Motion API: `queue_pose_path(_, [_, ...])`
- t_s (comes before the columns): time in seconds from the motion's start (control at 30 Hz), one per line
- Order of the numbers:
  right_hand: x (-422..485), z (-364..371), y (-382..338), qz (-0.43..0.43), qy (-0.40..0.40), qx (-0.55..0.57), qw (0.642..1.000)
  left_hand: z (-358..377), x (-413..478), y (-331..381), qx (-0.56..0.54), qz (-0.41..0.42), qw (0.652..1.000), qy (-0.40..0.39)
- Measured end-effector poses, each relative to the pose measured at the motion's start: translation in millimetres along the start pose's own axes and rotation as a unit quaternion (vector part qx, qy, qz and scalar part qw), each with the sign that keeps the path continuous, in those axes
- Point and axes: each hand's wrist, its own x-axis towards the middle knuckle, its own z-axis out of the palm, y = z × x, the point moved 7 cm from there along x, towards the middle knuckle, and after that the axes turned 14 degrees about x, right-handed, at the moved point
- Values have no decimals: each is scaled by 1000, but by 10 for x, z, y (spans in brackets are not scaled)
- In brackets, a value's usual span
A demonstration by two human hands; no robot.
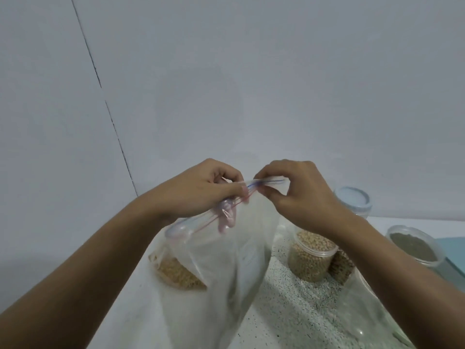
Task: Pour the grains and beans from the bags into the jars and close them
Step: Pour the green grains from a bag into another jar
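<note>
Head view: the left hand point(201, 192) and right hand point(297, 195), close together, each pinch the zip strip of a clear bag point(234, 260) hanging near the counter's point(289, 306) left edge. If the seal gives suddenly, the bag could swing into the open bean jar point(310, 258) just beside it.

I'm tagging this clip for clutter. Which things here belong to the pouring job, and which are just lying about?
Job in hand:
left hand and right hand, both pinching the zip bag; grain bag; bean jar; open grain jar; lidded jar.

Lying about:
slack clear bag; teal flat thing, use unclear.
</note>
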Motion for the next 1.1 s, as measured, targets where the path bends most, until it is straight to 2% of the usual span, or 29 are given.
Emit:
queue_pose_path(0.17, [-83, -25, 152, -3, 59, 1, 998, 208, 32, 38, -42, -27, 997, 64])
queue_pose_path(0.37, [-397, 213, 523, 123, 69, 117, 983, 765, 3, -152, -102, -86, 988, 74])
queue_pose_path(0.43, [-530, 281, 622, 187, 56, 195, 961, 949, -32, -222, -127, -113, 983, 75])
queue_pose_path(0.53, [-767, 383, 736, 296, 51, 316, 900, 1119, -59, -326, -148, -134, 976, 87])
queue_pose_path(0.6, [-882, 446, 755, 328, 52, 370, 868, 1198, -51, -392, -181, -138, 970, 89])
queue_pose_path(0.7, [-963, 505, 735, 341, 47, 417, 841, 1353, -45, -464, -282, -179, 940, 69])
queue_pose_path(0.77, [-989, 519, 730, 343, 43, 431, 833, 1395, -28, -466, -309, -189, 929, 71])
queue_pose_path(1.03, [-1193, 524, 764, 338, 55, 471, 813, 1476, -39, -343, -286, -105, 948, 95])
queue_pose_path(1.1, [-1255, 512, 792, 325, 80, 480, 811, 1553, -43, -378, -283, -88, 950, 101])
